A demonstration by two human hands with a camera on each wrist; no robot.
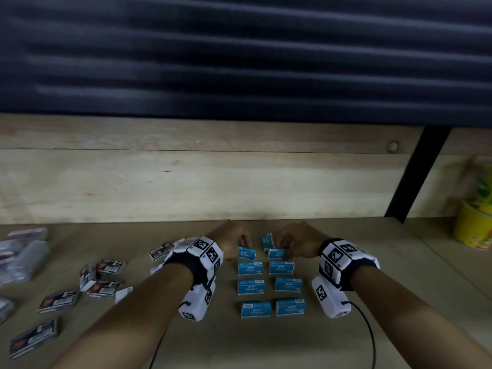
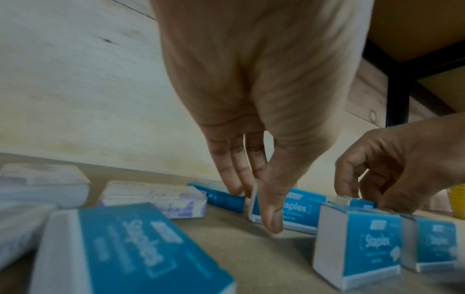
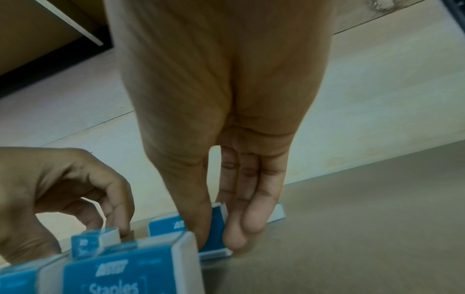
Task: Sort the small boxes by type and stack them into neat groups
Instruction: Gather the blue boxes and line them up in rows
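Several blue staples boxes lie in two columns on the wooden shelf. My left hand pinches the far box of the left column by its end, thumb in front and fingers behind; the left wrist view shows this hand on that box. My right hand pinches the far box of the right column between thumb and fingers, as the right wrist view shows for the hand and box. One more blue box stands just behind, between the hands.
Dark boxes lie scattered to the left, one close by my left wrist. White and purple packs sit at the far left. Yellow cups stand at the right. A wooden back wall closes the shelf behind.
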